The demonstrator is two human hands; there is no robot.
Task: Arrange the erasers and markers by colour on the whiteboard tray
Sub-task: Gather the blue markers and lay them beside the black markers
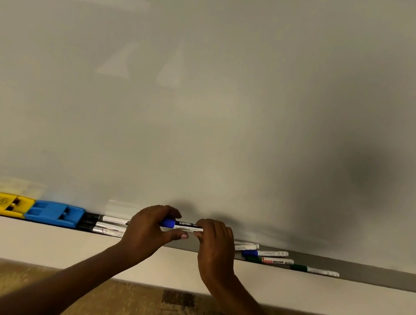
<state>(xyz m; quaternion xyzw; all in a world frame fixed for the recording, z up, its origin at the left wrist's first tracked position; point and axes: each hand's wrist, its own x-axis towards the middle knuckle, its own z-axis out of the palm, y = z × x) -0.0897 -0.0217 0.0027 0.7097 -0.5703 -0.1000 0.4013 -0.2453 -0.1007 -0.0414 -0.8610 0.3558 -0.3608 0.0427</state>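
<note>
Filling the view, the whiteboard [210, 103] stands above its grey tray [387, 277]. At the tray's left end a yellow eraser [2, 203] touches a blue eraser [55, 213], with black markers [109, 225] just beside. Over the tray's middle, the left hand [147, 232] and right hand [216, 245] pinch a blue marker [182, 224] level by its ends. Towards the right end lie blue and green markers [276, 260].

Grey tray [387, 277] with yellow eraser [2, 203], blue eraser [55, 213], black markers [103, 225], green markers [314, 270]

Left hand [147, 229] and right hand [215, 243] grip blue-capped marker [181, 225] horizontally above tray [373, 274].
</note>
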